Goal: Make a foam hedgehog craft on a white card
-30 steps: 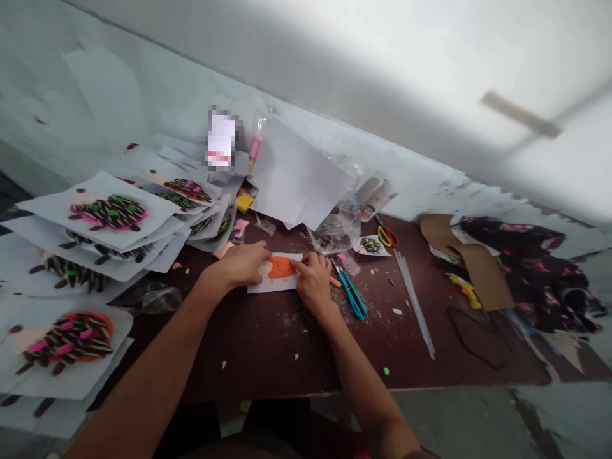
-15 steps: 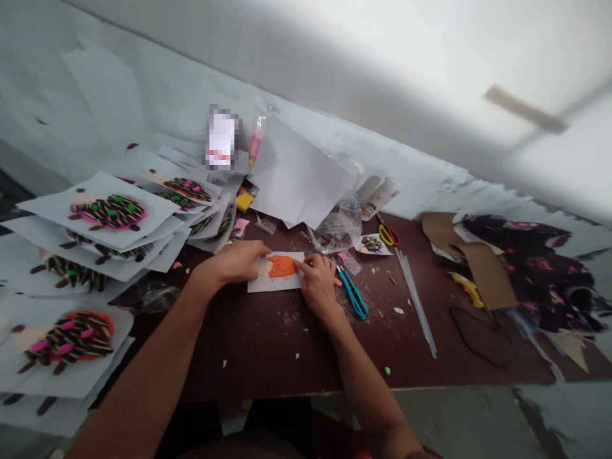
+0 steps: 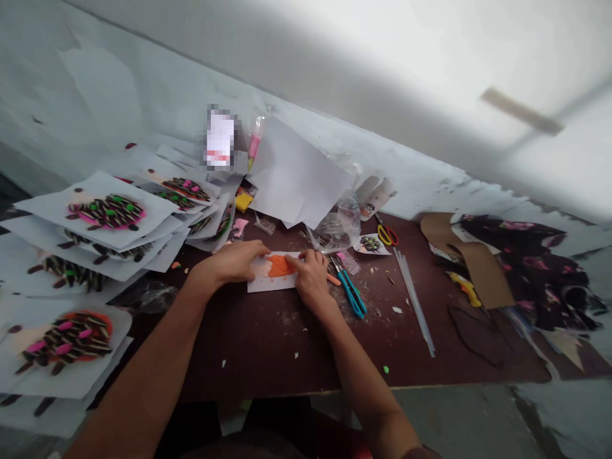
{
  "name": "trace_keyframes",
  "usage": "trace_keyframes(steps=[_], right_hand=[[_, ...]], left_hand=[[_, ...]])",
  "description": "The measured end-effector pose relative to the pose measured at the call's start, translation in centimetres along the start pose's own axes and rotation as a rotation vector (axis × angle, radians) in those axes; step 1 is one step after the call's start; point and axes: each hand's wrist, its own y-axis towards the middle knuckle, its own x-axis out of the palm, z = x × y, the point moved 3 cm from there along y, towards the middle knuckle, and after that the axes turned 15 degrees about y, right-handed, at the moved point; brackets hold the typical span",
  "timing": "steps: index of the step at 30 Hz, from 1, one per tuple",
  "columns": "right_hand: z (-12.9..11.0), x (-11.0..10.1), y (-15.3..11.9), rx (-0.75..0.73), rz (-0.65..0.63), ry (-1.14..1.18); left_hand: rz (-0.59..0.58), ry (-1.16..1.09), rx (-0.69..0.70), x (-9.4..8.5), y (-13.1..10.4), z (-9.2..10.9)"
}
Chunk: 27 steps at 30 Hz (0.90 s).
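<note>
On the left, from nine to ten o'clock of the small white card [image 3: 261,286], a big messy pile of pictures [image 3: 105,213] shows spiky animals with pink and green bits on them. One more animal picture [image 3: 67,344] lies at eight o'clock. The left hand [image 3: 235,262] is at nine o'clock, right on the card's left end. Its fingers reach out close together, with the thumb a little apart. I can't tell if they pinch the paper.

The card lies flat on the dark red table [image 3: 268,344], between the two hands. On it is a soft orange shape [image 3: 277,265], with a pale pink part on its left. Big white sheets [image 3: 301,172] are at twelve o'clock. The right hand [image 3: 312,277] is at three o'clock, over the card's right end. A fingertip or thumb tip touches the orange shape, and the other fingers are bent. I can't tell if they hold anything.

Just past it, between three and four o'clock, lies a tool with blue handles [image 3: 352,298]. Red and yellow scissors [image 3: 387,236] sit near two o'clock. A tiny green blob [image 3: 386,370] is at four. Then come long clear sticks [image 3: 415,303], a yellow glue gun [image 3: 465,289], brown cardboard [image 3: 485,274] and a dark flowery cloth [image 3: 545,271], all around three o'clock.
</note>
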Motion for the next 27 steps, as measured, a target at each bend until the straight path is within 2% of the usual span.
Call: trace_keyframes(steps=[10, 18, 27], right_hand=[[-0.50, -0.31, -0.23, 0.013, 0.026, -0.012], [-1.03, -0.12, 0.02, -0.041, -0.023, -0.031], [-1.02, -0.14, -0.05, -0.025, 0.015, -0.003]], left_hand=[[0.007, 0.039, -0.010, 0.72, 0.28, 0.10], [0.004, 0.034, -0.011, 0.66, 0.25, 0.24], [-0.001, 0.043, -0.019, 0.87, 0.38, 0.22]])
